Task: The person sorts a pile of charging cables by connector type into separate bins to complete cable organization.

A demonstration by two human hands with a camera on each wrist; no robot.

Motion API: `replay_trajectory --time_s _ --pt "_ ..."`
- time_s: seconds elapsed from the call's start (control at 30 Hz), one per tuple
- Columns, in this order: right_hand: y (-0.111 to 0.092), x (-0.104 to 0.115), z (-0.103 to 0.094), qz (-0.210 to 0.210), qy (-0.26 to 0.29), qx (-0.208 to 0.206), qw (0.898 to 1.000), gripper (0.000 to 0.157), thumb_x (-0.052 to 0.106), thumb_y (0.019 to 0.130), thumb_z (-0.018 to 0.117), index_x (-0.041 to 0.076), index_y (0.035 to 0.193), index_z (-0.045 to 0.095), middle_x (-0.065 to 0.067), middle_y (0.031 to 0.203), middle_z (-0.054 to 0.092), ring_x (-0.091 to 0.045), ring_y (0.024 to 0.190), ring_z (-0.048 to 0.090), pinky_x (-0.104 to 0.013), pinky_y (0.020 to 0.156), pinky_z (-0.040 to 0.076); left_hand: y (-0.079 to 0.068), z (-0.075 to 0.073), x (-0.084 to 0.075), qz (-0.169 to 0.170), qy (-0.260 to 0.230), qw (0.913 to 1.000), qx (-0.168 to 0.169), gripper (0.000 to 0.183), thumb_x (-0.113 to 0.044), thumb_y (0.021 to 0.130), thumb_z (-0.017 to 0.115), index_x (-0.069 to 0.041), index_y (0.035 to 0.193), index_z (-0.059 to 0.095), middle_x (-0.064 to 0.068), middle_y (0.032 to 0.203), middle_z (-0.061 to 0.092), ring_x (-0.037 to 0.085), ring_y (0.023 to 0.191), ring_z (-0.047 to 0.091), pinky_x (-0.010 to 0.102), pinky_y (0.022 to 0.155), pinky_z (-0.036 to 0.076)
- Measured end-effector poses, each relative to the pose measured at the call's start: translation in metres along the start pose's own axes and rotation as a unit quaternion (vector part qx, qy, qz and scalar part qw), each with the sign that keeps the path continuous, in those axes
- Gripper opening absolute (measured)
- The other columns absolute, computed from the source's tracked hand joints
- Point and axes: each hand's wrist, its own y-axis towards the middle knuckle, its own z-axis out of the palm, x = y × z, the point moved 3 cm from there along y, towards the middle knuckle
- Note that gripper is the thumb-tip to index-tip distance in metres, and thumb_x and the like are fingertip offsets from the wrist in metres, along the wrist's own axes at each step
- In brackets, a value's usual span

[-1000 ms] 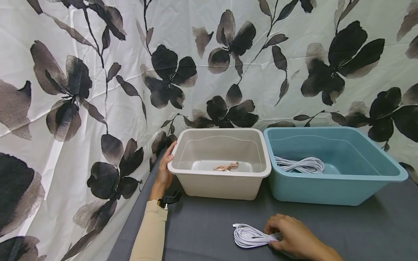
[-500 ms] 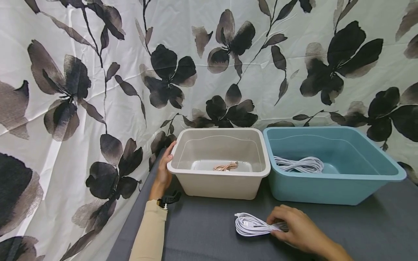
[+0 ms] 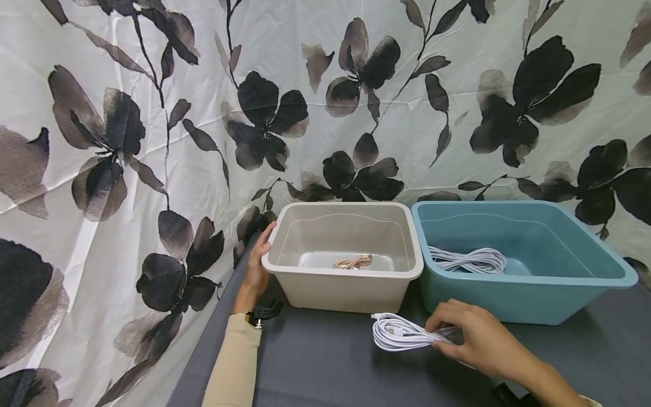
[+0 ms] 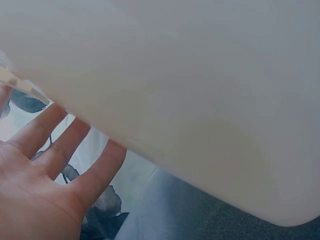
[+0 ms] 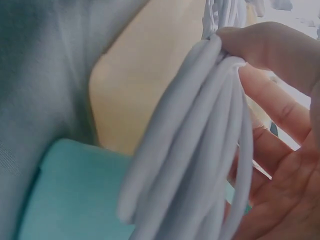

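My right hand pinches a coiled white cable near the middle of its bundle, lifted over the grey cloth in front of the bins. Its loops fan out large in the right wrist view, where the thumb and forefinger squeeze the cable. At the left side of the beige bin, my left hand rests with straight fingers against the wall just under the rim. The left wrist view shows those fingers reaching the bin's side. Inside the beige bin lies a small coiled copper-coloured cable.
A blue bin stands right beside the beige one and holds another coiled white cable. Grey cloth covers the surface. Behind everything hangs a white curtain with dark flowers.
My right hand has lifted the white cable off the cloth and carried it away from me, slightly rightward, toward the bins. The left hand stays at the beige bin.
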Motion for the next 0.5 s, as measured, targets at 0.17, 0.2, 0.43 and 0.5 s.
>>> replay_trajectory --time_s 0.17,0.2,0.43,0.5 --pt "0.008 0.004 -0.015 -0.014 0.014 -0.001 1.0 0.043 0.012 0.074 0.089 0.04 0.097 0.066 0.025 0.093 0.061 0.005 0.08 0.054 -0.022 0.067 0.049 0.0 0.001 -0.002 -0.008 0.0 1.0 -0.002 0.064 -0.023 0.098 0.032 -0.016 0.162 0.03 0.008 0.166 0.029 0.018 0.136 0.041 0.038 0.107 0.038" --pt "0.009 0.005 -0.019 -0.014 0.015 0.0 1.0 0.043 0.012 0.074 0.089 0.04 0.097 0.066 0.025 0.093 0.061 0.005 0.08 0.054 -0.022 0.066 0.049 -0.001 0.001 -0.002 -0.008 0.001 1.0 -0.002 0.064 -0.023 0.098 0.032 -0.015 0.162 0.03 0.008 0.166 0.029 0.018 0.136 0.041 0.038 0.107 0.038" --pt "0.018 0.01 -0.042 -0.002 0.01 0.016 1.0 0.04 0.013 0.076 0.089 0.04 0.098 0.067 0.026 0.093 0.062 0.005 0.081 0.054 -0.022 0.067 0.05 -0.001 0.001 -0.002 -0.008 0.007 0.9999 -0.004 0.064 -0.024 0.098 0.033 -0.017 0.162 0.031 0.008 0.167 0.028 0.019 0.138 0.04 0.037 0.107 0.038" --pt "0.02 0.011 -0.048 -0.006 0.012 0.015 1.0 0.04 0.013 0.077 0.088 0.039 0.098 0.067 0.026 0.093 0.062 0.005 0.081 0.056 -0.022 0.068 0.051 -0.001 0.002 -0.003 -0.006 0.008 0.9999 -0.002 0.064 -0.024 0.098 0.033 -0.017 0.162 0.031 0.008 0.168 0.027 0.019 0.139 0.039 0.033 0.107 0.038"
